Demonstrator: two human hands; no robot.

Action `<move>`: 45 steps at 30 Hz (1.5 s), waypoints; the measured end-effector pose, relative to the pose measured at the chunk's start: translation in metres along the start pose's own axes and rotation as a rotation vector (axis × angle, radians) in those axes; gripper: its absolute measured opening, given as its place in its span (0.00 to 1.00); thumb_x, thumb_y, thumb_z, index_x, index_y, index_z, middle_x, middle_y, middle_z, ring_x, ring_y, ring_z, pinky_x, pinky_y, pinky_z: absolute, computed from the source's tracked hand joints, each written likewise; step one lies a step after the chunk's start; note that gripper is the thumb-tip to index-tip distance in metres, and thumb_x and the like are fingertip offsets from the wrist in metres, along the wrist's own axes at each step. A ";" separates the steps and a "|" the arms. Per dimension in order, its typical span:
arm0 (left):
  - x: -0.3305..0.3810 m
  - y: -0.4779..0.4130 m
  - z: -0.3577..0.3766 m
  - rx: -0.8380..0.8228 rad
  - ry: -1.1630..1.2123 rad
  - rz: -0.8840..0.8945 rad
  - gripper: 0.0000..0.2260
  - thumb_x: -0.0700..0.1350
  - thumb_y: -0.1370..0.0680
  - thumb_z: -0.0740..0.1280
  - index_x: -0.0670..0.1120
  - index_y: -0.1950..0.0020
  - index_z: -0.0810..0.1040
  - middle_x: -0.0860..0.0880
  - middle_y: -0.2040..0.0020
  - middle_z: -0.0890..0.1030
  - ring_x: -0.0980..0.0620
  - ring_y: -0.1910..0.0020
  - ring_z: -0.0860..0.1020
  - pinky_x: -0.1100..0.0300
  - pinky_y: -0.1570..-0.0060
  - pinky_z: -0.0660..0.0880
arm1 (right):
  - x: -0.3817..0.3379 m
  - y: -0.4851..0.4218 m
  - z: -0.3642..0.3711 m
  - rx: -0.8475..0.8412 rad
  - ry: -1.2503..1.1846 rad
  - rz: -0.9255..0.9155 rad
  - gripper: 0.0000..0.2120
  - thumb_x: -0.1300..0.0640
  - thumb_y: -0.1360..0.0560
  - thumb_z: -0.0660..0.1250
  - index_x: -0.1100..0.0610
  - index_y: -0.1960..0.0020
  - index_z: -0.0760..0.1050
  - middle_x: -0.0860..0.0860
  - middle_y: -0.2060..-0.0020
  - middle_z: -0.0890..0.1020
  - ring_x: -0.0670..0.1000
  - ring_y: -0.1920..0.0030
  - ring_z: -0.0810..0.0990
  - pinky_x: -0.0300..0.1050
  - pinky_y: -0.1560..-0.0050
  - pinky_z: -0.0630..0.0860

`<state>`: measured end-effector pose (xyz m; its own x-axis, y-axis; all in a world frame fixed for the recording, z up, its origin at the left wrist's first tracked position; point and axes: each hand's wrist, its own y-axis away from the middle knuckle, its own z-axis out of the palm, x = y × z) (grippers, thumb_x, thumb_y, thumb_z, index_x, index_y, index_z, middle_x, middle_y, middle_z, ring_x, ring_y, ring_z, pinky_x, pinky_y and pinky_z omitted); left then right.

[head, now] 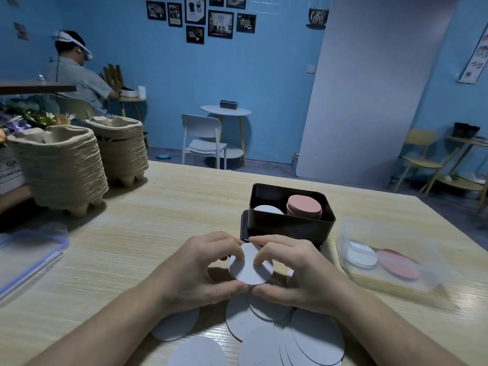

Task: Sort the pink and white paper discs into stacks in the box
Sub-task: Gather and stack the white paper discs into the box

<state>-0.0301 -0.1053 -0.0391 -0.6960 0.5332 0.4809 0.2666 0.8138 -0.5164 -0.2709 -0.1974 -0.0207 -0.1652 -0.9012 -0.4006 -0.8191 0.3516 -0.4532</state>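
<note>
The white disc (250, 265) is at lower centre of the frame, raised above the desk (171, 207) and tilted towards the camera. Both grips grasp it. The left grip (200, 268) and the right grip (295, 270) each pinch its rim, fingers on the upper edge and thumbs meeting at the lower edge. I cannot tell whether this is a single disc or a few squared together.

The step in hand looks like gathering white discs before stowing them. The next move calls for carrying this one up the frame to the black box (287, 228) and laying it flat on the white stack (267, 209) in the box's left half. It should stay clear of the pink stack (304, 206) just beside it.

The box holds two stacks, one of each colour, and the pink one stands taller. No loose pink discs show on the desk. The loose white discs (245, 318) along the bottom edge number at least six, and they overlap too much for a firm count.

At right a blurred clear tub (422, 276) holds one white pile (361, 254) and one pink pile (398, 262). At upper left stand two stacks of pulp trays (58, 165).
</note>
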 end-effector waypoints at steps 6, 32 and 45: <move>0.003 -0.002 0.003 0.001 -0.146 0.055 0.14 0.59 0.26 0.77 0.53 0.48 0.80 0.57 0.41 0.81 0.57 0.44 0.81 0.57 0.50 0.79 | 0.001 -0.001 0.001 -0.015 0.085 -0.050 0.14 0.43 0.26 0.77 0.52 0.50 0.80 0.52 0.33 0.80 0.42 0.34 0.79 0.41 0.43 0.79; 0.000 0.007 -0.003 0.050 -0.197 -0.006 0.09 0.58 0.21 0.68 0.57 0.45 0.73 0.63 0.53 0.77 0.62 0.52 0.77 0.55 0.56 0.78 | -0.010 -0.010 -0.058 0.045 0.089 0.066 0.15 0.51 0.33 0.76 0.52 0.48 0.77 0.51 0.51 0.81 0.56 0.50 0.78 0.55 0.52 0.77; 0.001 0.008 -0.008 0.028 -0.163 -0.041 0.07 0.57 0.21 0.67 0.57 0.48 0.74 0.63 0.55 0.76 0.63 0.55 0.76 0.63 0.59 0.73 | 0.048 -0.091 -0.092 -0.040 0.198 0.455 0.16 0.43 0.33 0.77 0.45 0.49 0.79 0.42 0.53 0.83 0.45 0.50 0.82 0.51 0.43 0.81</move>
<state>-0.0232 -0.0969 -0.0370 -0.8056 0.4533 0.3816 0.2190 0.8262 -0.5191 -0.2545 -0.2958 0.0744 -0.6092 -0.6906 -0.3898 -0.6593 0.7142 -0.2351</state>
